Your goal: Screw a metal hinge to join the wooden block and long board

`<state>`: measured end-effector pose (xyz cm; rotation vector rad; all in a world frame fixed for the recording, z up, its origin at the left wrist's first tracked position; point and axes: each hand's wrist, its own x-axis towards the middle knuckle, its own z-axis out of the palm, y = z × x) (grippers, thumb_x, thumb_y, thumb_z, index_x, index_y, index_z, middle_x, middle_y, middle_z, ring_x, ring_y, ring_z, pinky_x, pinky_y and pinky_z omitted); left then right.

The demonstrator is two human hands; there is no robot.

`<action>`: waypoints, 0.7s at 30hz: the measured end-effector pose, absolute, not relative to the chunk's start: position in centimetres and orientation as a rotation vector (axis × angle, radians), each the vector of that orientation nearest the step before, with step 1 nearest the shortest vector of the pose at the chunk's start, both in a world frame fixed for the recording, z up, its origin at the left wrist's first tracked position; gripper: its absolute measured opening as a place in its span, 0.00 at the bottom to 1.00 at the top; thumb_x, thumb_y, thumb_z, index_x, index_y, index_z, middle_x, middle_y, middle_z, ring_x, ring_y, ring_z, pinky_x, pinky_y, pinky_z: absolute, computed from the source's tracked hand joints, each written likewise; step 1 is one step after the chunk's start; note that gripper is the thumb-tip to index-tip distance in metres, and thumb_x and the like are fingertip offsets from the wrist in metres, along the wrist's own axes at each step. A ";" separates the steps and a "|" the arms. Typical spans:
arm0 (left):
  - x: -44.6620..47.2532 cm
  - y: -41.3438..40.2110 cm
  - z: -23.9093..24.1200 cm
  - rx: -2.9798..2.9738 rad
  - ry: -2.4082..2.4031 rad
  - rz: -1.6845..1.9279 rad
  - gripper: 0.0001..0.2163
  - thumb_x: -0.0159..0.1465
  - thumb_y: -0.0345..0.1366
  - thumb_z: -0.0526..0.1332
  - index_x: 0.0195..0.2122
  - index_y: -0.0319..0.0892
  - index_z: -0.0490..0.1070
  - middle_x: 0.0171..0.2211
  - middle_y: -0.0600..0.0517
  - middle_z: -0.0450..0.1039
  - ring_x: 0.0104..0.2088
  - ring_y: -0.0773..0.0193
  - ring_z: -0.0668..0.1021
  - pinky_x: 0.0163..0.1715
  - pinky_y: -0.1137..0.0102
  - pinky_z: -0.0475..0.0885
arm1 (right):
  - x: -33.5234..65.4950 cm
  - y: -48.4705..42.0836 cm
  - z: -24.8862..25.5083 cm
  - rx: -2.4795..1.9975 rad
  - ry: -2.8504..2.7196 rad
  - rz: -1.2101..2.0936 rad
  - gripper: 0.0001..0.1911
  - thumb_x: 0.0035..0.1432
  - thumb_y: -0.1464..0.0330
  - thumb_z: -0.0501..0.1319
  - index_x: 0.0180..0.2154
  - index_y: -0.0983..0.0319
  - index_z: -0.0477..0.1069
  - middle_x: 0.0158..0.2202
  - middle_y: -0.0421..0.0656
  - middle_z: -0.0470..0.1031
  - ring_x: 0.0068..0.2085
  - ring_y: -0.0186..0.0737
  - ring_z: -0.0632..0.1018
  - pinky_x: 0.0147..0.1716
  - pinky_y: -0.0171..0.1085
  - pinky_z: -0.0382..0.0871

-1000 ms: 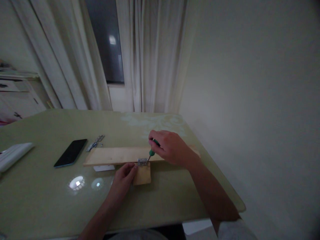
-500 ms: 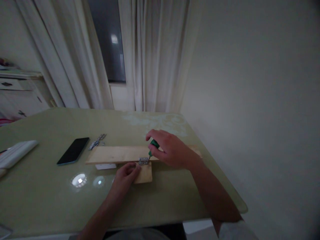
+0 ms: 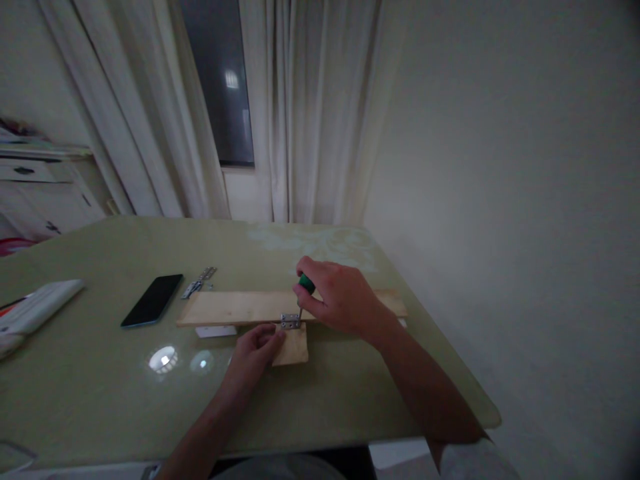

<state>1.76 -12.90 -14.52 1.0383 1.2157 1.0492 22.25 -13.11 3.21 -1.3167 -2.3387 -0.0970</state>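
Observation:
A long pale wooden board lies across the table, raised on a white block near its left end. Against its front edge sits a small square wooden piece. A metal hinge spans the seam between the two. My left hand grips the small piece at its left side, fingertips close to the hinge. In my right hand is a screwdriver with a green handle, held nearly upright. Its shaft reaches down to the hinge's right end; the tip's exact contact is too small to make out.
More metal hinges lie behind the board's left end, with a tiny metal bit beside them. A black phone rests farther left. At the far left is a pale elongated case. The green-topped table meets a wall on the right.
The screwdriver stands more upright than before, and my right hand has turned slightly with it. My left hand keeps its hold. The whole view has shifted a little.

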 end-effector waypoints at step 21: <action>1.5 -12.4 -16.4 1.043 1.173 1.066 0.28 0.52 0.57 0.76 0.43 0.38 0.78 0.33 0.46 0.84 0.31 0.58 0.83 0.28 0.71 0.72 | 22.5 -12.9 3.1 -1.088 -2.409 -0.057 0.09 0.72 0.67 0.56 0.51 0.59 0.69 0.47 0.45 0.79 0.48 0.41 0.76 0.45 0.37 0.62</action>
